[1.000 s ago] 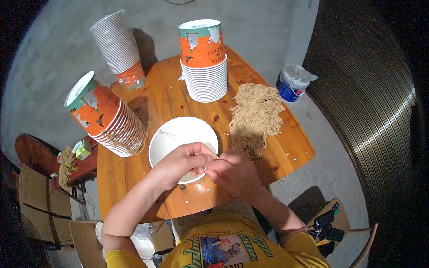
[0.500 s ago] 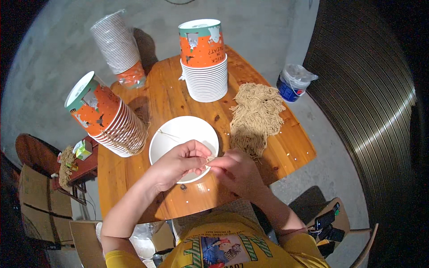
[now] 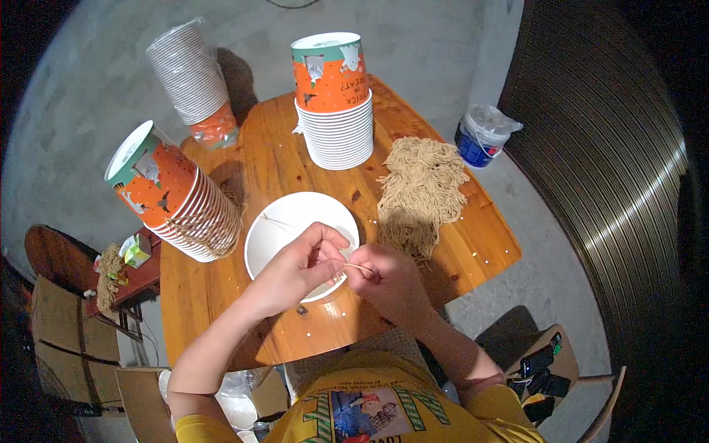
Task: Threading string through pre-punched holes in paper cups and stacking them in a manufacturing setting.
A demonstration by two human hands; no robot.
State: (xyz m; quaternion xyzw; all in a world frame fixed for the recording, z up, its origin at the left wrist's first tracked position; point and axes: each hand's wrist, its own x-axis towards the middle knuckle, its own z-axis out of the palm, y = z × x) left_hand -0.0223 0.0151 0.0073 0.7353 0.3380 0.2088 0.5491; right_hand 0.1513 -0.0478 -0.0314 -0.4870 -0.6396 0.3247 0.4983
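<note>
My left hand [image 3: 299, 272] is closed in a pinch above the near right part of a round white bowl [image 3: 267, 235]. Facing it, my right hand [image 3: 391, 284] is closed with its fingertips almost meeting the left ones. Between the two runs a short piece of tan string [image 3: 357, 267], gripped at both sides. Small whitish bits show by the left fingertips, too small to name. A few thin strands [image 3: 277, 221] lie in the bowl. Just beyond my right hand rests a thick heap of tan strings [image 3: 421, 181], its near end in shadow.
Stacked orange and white paper buckets [image 3: 334, 103] stand at the back. Another stack [image 3: 177, 192], at the left, has strings draped over it. A plastic-wrapped stack [image 3: 190, 77] stands behind. All are on the wooden table [image 3: 310, 343]. A blue pail [image 3: 480, 140] sits beyond the right edge.
My hands have drawn slightly apart, so the string between them shows more plainly. My right fingers have curled in. The whole view has shifted a little.
</note>
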